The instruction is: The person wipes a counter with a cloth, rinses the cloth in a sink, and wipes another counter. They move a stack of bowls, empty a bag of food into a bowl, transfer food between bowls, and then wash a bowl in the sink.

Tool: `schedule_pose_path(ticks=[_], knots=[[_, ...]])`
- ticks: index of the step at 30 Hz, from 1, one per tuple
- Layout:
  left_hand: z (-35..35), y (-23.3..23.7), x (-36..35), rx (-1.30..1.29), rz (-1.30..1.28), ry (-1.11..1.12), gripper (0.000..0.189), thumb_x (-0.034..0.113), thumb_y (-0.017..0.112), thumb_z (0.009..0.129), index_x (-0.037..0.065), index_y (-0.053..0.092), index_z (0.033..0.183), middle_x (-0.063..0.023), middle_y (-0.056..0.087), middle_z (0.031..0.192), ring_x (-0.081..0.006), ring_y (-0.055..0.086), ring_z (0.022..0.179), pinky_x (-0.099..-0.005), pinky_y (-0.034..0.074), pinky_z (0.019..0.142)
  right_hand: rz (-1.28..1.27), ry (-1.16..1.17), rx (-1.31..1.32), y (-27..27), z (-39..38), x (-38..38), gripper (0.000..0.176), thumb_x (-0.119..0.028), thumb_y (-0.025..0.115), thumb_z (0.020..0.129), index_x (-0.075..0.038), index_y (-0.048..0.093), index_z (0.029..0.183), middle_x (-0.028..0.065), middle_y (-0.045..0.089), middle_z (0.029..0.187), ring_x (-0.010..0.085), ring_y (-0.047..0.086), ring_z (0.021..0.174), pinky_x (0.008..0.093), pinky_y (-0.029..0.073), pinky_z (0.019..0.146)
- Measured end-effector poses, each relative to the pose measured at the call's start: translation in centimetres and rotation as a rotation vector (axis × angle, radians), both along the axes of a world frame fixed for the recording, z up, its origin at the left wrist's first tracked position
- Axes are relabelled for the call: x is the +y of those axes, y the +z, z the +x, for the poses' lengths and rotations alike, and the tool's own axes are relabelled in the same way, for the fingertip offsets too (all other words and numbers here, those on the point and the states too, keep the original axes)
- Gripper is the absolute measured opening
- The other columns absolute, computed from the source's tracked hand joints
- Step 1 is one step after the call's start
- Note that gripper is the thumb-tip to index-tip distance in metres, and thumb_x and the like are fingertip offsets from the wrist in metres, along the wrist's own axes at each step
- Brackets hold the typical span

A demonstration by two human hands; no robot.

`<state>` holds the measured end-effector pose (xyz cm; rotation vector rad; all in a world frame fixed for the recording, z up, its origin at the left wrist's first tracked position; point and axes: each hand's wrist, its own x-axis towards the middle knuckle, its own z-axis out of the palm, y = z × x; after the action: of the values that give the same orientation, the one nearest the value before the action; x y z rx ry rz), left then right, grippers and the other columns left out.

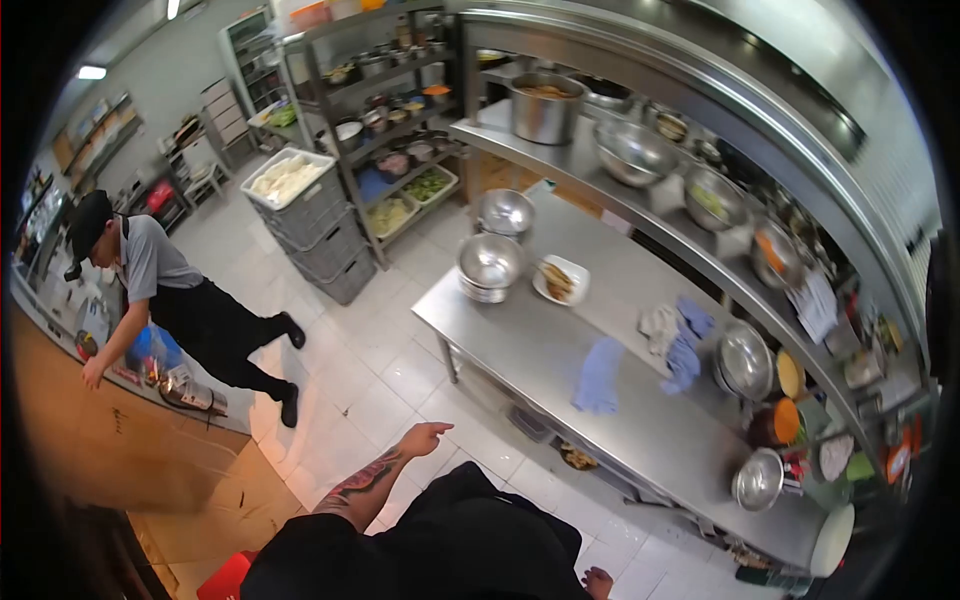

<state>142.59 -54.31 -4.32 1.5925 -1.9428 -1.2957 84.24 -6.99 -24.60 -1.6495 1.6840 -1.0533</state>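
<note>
My left hand (pixel 424 439) reaches out over the tiled floor at the end of a tattooed forearm. Its index finger is stretched out and nothing is in it; the other fingers look partly curled. Low in the view, my right hand (pixel 597 583) shows only in part beside my dark clothing, its fingers too small and curled to read. Nearest to both is the long steel table (pixel 520 370), apart from either hand. On it lie a blue cloth (pixel 598 376), more cloths (pixel 683 345), a white dish with brown food (pixel 560 281) and stacked steel bowls (pixel 490 262).
Another person (pixel 170 290) stands at left, one hand on a large cardboard sheet (pixel 120 440). Grey crates (pixel 325 245) stand stacked on the floor by a shelf rack (pixel 385 80). Above the table, a steel shelf (pixel 640 205) carries a large pot (pixel 546 110) and several bowls.
</note>
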Motion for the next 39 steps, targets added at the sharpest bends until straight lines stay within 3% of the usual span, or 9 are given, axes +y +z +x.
schedule_pose_path(ticks=[2,6,14,17,19,21,27,35,39], knots=[[3.1,2.1,-2.6,0.029,0.039,0.055,0.061,-0.005,0.044,0.074,0.015,0.063,0.128,-0.0173,0.067,0.116,-0.0311,0.064,0.109,-0.0372,0.05,0.094,0.462,-0.397,-0.478,3.3,4.5,-9.5,0.027,-0.01,0.056,0.093,0.001,0.059,0.117,0.0139,0.067,0.096,0.0251,0.068,0.081,0.04,0.057,0.065],[9.7,4.2,-8.6,0.044,-0.105,0.11,0.06,-0.007,0.042,0.072,0.014,0.066,0.123,-0.0169,0.067,0.117,-0.0311,0.062,0.112,-0.036,0.048,0.098,0.435,-0.179,-0.397,22.8,14.9,-31.3,0.027,-0.001,0.057,0.089,0.006,0.06,0.116,0.0146,0.072,0.088,0.02,0.069,0.084,0.0311,0.055,0.076],[23.7,-1.5,-10.5,-0.197,0.03,0.478,0.053,-0.004,0.044,0.073,0.009,0.068,0.118,-0.0144,0.07,0.111,-0.0275,0.066,0.105,-0.0351,0.051,0.092,0.635,0.323,-0.424,37.3,26.9,-60.5,0.037,-0.001,0.057,0.089,0.002,0.059,0.125,0.0067,0.069,0.073,0.0144,0.069,0.079,0.0267,0.051,0.077],[28.0,-8.4,-4.1,-0.464,0.19,0.528,0.036,0.013,0.048,0.087,0.017,0.07,0.116,-0.0157,0.069,0.108,-0.0292,0.066,0.102,-0.0392,0.052,0.089,0.591,0.685,-0.408,39.5,34.8,-69.6,0.038,-0.005,0.058,0.091,-0.002,0.058,0.129,0.0089,0.072,0.081,0.0096,0.065,0.075,0.0237,0.049,0.072],[29.2,-10.7,1.3,-0.373,0.463,0.644,0.045,0.014,0.054,0.074,0.02,0.07,0.116,-0.0176,0.067,0.114,-0.0328,0.064,0.107,-0.0395,0.05,0.095,0.632,0.823,-0.395,39.5,40.5,-74.7,0.037,-0.008,0.059,0.093,-0.004,0.059,0.13,0.0085,0.072,0.093,0.0091,0.065,0.083,0.0263,0.05,0.078],[29.4,-13.4,7.1,-0.433,0.55,0.546,0.039,0.019,0.053,0.083,0.024,0.069,0.118,-0.0137,0.069,0.111,-0.0262,0.066,0.102,-0.0373,0.053,0.087,0.55,0.921,-0.293,39.9,46.1,-78.9,0.036,-0.008,0.058,0.093,-0.005,0.06,0.129,0.007,0.072,0.099,0.0096,0.065,0.086,0.028,0.051,0.08],[31.4,-13.3,12.9,-0.17,0.859,0.545,0.042,0.015,0.052,0.081,0.023,0.068,0.12,-0.011,0.068,0.115,-0.0271,0.065,0.101,-0.0393,0.052,0.088,0.485,1.061,-0.007,39.9,59.9,-90.2,0.036,-0.009,0.06,0.088,-0.008,0.063,0.124,0.0054,0.071,0.109,0.0147,0.065,0.097,0.0301,0.05,0.083],[54.9,-16.9,-4.1,0.283,0.413,0.589,0.039,0.008,0.05,0.082,0.017,0.07,0.114,-0.0108,0.071,0.106,-0.024,0.068,0.085,-0.0384,0.054,0.077,0.3,1.081,0.162,39.9,74.7,-98.3,0.039,-0.013,0.063,0.086,-0.01,0.063,0.124,0.0143,0.068,0.114,0.0272,0.066,0.101,0.0367,0.052,0.086],[69.0,-9.8,-20.3,-0.202,0.163,0.874,0.045,-0.004,0.04,0.077,0.008,0.071,0.108,-0.0081,0.073,0.089,-0.0184,0.068,0.083,-0.0322,0.054,0.075,0.261,1.095,0.125,42.5,78.2,-106.2,0.037,-0.015,0.066,0.087,-0.008,0.064,0.123,0.0125,0.069,0.112,0.0234,0.067,0.093,0.0346,0.053,0.083]])
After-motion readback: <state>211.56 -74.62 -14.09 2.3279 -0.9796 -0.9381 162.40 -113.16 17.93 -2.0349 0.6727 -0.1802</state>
